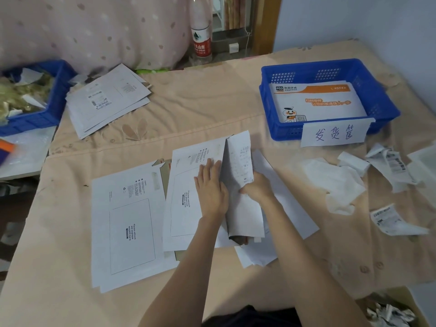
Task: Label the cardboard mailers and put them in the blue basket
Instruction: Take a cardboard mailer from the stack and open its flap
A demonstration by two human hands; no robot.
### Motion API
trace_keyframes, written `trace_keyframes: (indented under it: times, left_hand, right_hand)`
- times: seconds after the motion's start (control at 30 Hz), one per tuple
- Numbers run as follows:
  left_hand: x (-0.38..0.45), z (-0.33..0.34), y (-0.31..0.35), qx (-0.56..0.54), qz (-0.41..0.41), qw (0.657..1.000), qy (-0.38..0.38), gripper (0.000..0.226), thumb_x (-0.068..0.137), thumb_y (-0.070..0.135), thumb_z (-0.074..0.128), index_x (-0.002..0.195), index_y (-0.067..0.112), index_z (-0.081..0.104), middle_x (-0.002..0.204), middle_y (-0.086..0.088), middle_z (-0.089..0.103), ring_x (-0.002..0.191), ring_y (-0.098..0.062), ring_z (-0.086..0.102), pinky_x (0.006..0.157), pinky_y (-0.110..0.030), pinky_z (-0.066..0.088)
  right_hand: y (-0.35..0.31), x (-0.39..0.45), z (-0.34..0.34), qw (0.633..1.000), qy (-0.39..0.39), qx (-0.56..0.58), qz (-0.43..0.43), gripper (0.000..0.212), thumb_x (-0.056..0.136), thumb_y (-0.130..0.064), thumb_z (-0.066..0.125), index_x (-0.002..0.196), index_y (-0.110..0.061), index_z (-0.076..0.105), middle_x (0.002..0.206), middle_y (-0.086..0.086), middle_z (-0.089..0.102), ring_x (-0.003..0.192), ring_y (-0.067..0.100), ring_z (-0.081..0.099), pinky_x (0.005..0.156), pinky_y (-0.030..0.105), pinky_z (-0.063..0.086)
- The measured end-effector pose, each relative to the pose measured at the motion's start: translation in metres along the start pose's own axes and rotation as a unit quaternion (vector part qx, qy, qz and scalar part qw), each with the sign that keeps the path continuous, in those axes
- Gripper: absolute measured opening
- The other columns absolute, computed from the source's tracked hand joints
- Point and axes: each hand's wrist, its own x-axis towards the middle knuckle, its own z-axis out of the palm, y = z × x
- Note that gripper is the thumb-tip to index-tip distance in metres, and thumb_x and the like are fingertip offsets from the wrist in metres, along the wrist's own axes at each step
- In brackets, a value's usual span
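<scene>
The right hand (258,186) pinches a printed label (240,159) by its lower edge, so this grip holds the thin sheet standing upright and slightly curled. The left hand (211,185) lies flat, fingers straight, pressing the cardboard mailer (186,197) against the bed, beside its printed waybill box. The label looks light, floppy and likely sticky, best held by an edge. The mailer looks flat, stiff and light; a pinch along 1 long edge should lift it. Another mailer (127,230) lies just left. The blue basket (382,90), well apart at the far right, holds 1 mailer already.
</scene>
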Motion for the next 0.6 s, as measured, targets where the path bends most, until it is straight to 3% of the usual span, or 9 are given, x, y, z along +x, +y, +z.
trace_keyframes:
  times: [0.13, 0.2, 0.27, 0.37, 0.43, 0.5, 0.6]
  left_hand:
    - [0.0, -0.002, 0.001, -0.006, 0.01, 1.0, -0.003, 0.068, 0.076, 0.01, 0.025, 0.141, 0.01, 0.043, 0.151, -0.01, 0.034, 0.142, -0.034, 0.022, 0.114, -0.051, 0.019]
    - [0.0, -0.002, 0.003, -0.012, 0.002, 1.0, -0.004, 0.069, 0.075, 0.01, 0.024, 0.141, 0.01, 0.043, 0.151, -0.01, 0.035, 0.142, -0.034, 0.021, 0.113, -0.051, 0.019]
    - [0.001, -0.002, 0.007, -0.016, -0.005, 1.0, -0.006, 0.069, 0.075, 0.01, 0.025, 0.141, 0.01, 0.042, 0.15, -0.01, 0.035, 0.143, -0.034, 0.021, 0.113, -0.051, 0.019]
    - [0.003, -0.001, 0.011, -0.023, -0.005, 1.0, -0.01, 0.068, 0.075, 0.009, 0.026, 0.141, 0.01, 0.042, 0.15, -0.01, 0.035, 0.142, -0.034, 0.021, 0.113, -0.052, 0.018]
    - [0.003, 0.0, 0.013, -0.026, -0.004, 1.0, -0.017, 0.065, 0.078, 0.005, 0.031, 0.142, 0.011, 0.041, 0.151, -0.01, 0.034, 0.143, -0.034, 0.02, 0.114, -0.052, 0.017]
    - [0.003, 0.001, 0.016, -0.028, -0.009, 0.999, -0.022, 0.063, 0.082, -0.002, 0.037, 0.143, 0.012, 0.04, 0.152, -0.009, 0.032, 0.144, -0.032, 0.018, 0.115, -0.052, 0.016]
    - [0.002, 0.002, 0.019, -0.036, -0.01, 0.999, -0.018, 0.064, 0.08, 0.003, 0.032, 0.142, 0.012, 0.041, 0.152, -0.009, 0.033, 0.144, -0.032, 0.02, 0.115, -0.052, 0.016]
  right_hand:
    - [-0.004, -0.005, 0.0, 0.997, -0.067, -0.04, 0.018, 0.053, 0.065, -0.003, 0.077, 0.112, -0.018, 0.057, 0.103, 0.001, 0.064, 0.096, 0.023, 0.06, 0.071, 0.027, 0.048]
    - [-0.005, -0.005, 0.0, 0.997, -0.054, -0.044, 0.014, 0.056, 0.065, 0.001, 0.078, 0.111, -0.019, 0.055, 0.104, 0.001, 0.063, 0.094, 0.022, 0.057, 0.073, 0.026, 0.047]
    - [-0.006, -0.006, 0.001, 0.998, -0.036, -0.054, 0.002, 0.044, 0.07, 0.003, 0.072, 0.109, -0.013, 0.059, 0.099, 0.003, 0.063, 0.088, 0.021, 0.056, 0.067, 0.023, 0.045]
    - [-0.006, -0.006, 0.012, 0.998, -0.018, -0.054, 0.003, 0.011, 0.085, 0.0, 0.052, 0.084, -0.009, 0.058, 0.08, 0.004, 0.057, 0.071, 0.017, 0.053, 0.057, 0.023, 0.042]
    - [-0.006, -0.004, 0.019, 0.998, -0.005, -0.062, 0.015, 0.018, 0.092, -0.009, 0.048, 0.075, -0.013, 0.05, 0.081, 0.007, 0.057, 0.074, 0.021, 0.057, 0.064, 0.029, 0.049]
    - [-0.005, -0.003, 0.022, 0.995, 0.003, -0.095, 0.011, 0.016, 0.094, -0.016, 0.047, 0.079, -0.013, 0.05, 0.09, 0.007, 0.059, 0.086, 0.024, 0.059, 0.078, 0.034, 0.052]
    - [-0.008, -0.006, 0.024, 0.996, 0.009, -0.09, 0.002, 0.01, 0.098, -0.014, 0.042, 0.093, -0.014, 0.05, 0.092, 0.004, 0.053, 0.091, 0.022, 0.053, 0.079, 0.03, 0.044]
